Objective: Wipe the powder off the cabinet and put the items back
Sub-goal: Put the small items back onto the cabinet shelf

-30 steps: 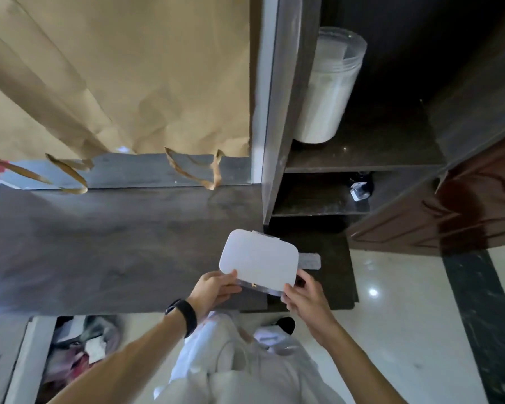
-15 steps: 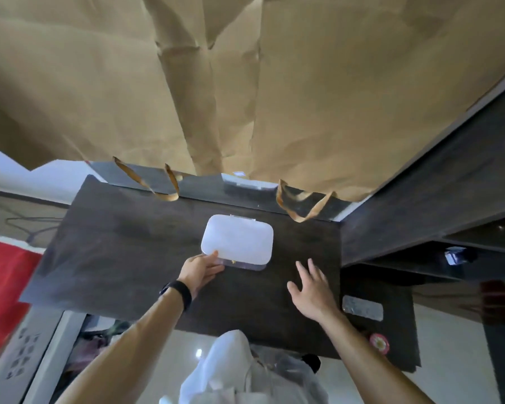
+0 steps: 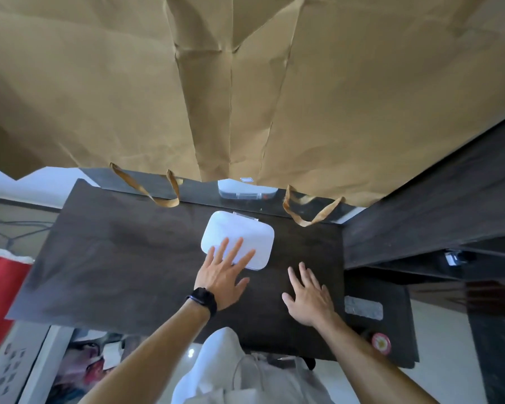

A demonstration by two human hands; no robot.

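A white rectangular plastic box (image 3: pixel 245 234) with a clear base lies flat on the dark cabinet top (image 3: pixel 123 258), near its back edge. My left hand (image 3: pixel 223 275), a black band on its wrist, rests flat with spread fingers on the box's near left corner. My right hand (image 3: pixel 308 297) hovers open over the bare cabinet top, just right of the box and apart from it. No powder shows on the surface.
Brown paper bags (image 3: pixel 245 97) with loop handles hang over the back edge. A dark cabinet side and shelves (image 3: pixel 435 228) stand to the right. A lower shelf (image 3: pixel 391 316) holds a grey strip and a small red round thing (image 3: pixel 380 342).
Both hands carried the box from the open shelves onto the cabinet top. The right hand let go, and the left hand moved from the box's edge onto its lid.
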